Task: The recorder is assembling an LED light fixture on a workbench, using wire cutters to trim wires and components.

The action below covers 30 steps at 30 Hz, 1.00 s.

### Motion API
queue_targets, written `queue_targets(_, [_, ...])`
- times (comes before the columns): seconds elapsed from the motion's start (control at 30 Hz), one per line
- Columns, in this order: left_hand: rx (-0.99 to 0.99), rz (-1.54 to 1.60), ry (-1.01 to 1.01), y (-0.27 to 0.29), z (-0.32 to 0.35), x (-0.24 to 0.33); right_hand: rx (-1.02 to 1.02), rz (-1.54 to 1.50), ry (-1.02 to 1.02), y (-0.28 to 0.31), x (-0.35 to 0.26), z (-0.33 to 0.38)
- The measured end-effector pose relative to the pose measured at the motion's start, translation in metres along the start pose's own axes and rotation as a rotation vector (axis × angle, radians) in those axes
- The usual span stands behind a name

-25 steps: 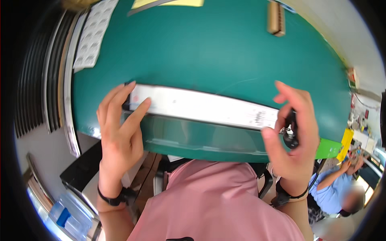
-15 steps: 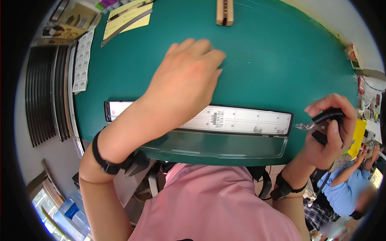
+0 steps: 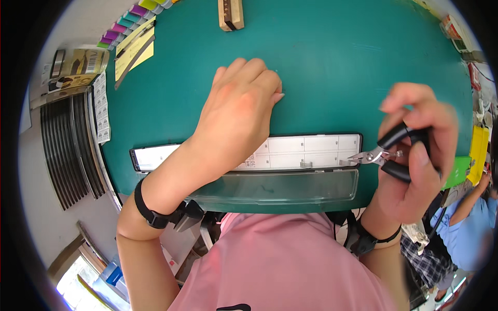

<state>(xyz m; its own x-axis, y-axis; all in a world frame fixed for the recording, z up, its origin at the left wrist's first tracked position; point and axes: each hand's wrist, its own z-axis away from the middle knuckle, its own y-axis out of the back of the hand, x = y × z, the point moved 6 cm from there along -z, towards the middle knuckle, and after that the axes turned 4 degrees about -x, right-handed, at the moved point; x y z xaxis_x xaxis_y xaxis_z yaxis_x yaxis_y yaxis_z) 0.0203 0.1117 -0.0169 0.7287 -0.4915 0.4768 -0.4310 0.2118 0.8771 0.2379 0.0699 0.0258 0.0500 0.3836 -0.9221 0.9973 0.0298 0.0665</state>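
Note:
My right hand (image 3: 423,150) is closed around a pair of small pliers (image 3: 386,151) with black handles and short metal jaws. The pliers' tips reach over the right end of a long narrow black case (image 3: 361,145). A white gridded sheet (image 3: 321,143) lines the case, and small groups of thin metal pieces (image 3: 306,164) lie on it near its right end. Along the near side stretches the case's clear lid (image 3: 290,187). My left hand (image 3: 236,109) is closed, its knuckles up, above the mat beyond the case. What its fingers hold, if anything, is hidden; its forearm crosses the case.
A grooved wooden block (image 3: 231,14) stands at the far edge of the green mat (image 3: 321,62). At far left lie a yellow paper (image 3: 136,49) and a label sheet (image 3: 102,111). Dark slatted strips (image 3: 67,150) stand left; a co-worker in a blue shirt (image 3: 469,233) is at right.
The right hand has brought the pliers leftward, from beside the case to over its right end. My left hand stays closed, and the whole view has shifted slightly.

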Motion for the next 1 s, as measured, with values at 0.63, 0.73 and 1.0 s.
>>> queue_targets(0.63, [-0.363, 0.749, 0.111, 0.004, 0.031, 0.025, -0.217, -0.015, 0.087, -0.031, 0.002, 0.019])
queue_targets(0.73, [-0.36, 0.725, 0.092, 0.003, 0.032, 0.025, -0.192, -0.005, 0.1, -0.03, 0.001, 0.019])
queue_targets(1.0, [-0.266, 0.563, -0.018, 0.003, 0.036, 0.032, -0.191, 0.092, 0.089, -0.03, -0.004, 0.027])
